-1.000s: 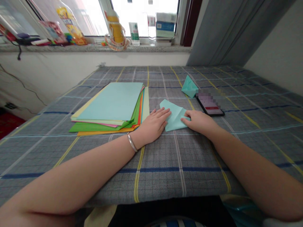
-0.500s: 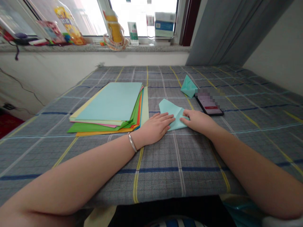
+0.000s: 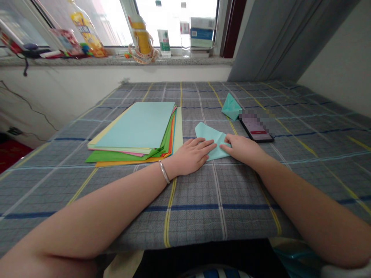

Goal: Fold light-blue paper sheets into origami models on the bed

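Note:
A light-blue folded sheet of paper (image 3: 207,131) lies on the checked cloth in front of me, its far-left corner pointing away. My left hand (image 3: 194,155) rests flat across its left part, fingers stretched out to the right, a silver bangle on the wrist. At the paper's right edge, my right hand (image 3: 242,148) has thumb and forefinger closed on it in a pinch; the other fingers are curled out of sight. Just beyond stands a turquoise folded paper piece (image 3: 230,107) with pointed tips.
To the left lies a stack of coloured paper (image 3: 139,125), light blue on top. A phone (image 3: 256,129) with a lit screen is at the right, touching or close to the folded piece. Bottles and boxes line the windowsill (image 3: 110,60). A grey curtain (image 3: 261,42) hangs behind.
My left fingers have slid very slightly to the right over the paper. My right hand keeps its pinch at the edge. The view has shifted a little.

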`<state>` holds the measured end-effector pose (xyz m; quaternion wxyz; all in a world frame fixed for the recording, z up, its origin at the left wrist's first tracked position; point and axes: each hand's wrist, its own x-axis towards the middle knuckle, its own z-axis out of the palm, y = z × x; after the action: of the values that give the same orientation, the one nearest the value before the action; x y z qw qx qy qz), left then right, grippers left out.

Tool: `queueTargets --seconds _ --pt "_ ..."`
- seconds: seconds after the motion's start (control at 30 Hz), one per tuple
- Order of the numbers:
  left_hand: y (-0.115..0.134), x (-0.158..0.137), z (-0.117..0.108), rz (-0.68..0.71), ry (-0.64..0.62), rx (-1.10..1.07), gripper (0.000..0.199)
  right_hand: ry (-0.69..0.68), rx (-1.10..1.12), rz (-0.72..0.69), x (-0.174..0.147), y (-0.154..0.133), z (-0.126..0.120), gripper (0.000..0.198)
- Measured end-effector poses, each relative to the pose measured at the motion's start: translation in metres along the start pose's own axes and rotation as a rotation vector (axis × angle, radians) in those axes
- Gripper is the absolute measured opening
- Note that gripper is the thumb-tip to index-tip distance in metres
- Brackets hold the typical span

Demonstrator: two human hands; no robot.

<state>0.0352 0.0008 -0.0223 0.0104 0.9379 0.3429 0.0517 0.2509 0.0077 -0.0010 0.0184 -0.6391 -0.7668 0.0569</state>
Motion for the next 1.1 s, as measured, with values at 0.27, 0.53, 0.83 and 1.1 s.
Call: queueTargets --seconds 0.27,0.53,0.83,1.1 --pt "-0.002 0.003 0.002 -0.016 0.005 0.01 0.048 0.001 0.005 0.037 0.0 -0.003 -0.002 0.031" --pt "0.002 0.004 -0.002 -0.048 -0.058 0.021 0.049 0.151 -0.016 -0.037 0.0 0.001 0.007 0.025" --pt "0.0 0.006 0.003 -0.054 -0.052 0.017 0.051 0.12 0.147 -0.409 -0.001 -0.007 0.01 0.013" --pt "-0.006 0.007 -0.009 -0.092 -0.15 -0.04 0.061 0.059 0.164 -0.373 0.003 -0.005 0.012 0.021"
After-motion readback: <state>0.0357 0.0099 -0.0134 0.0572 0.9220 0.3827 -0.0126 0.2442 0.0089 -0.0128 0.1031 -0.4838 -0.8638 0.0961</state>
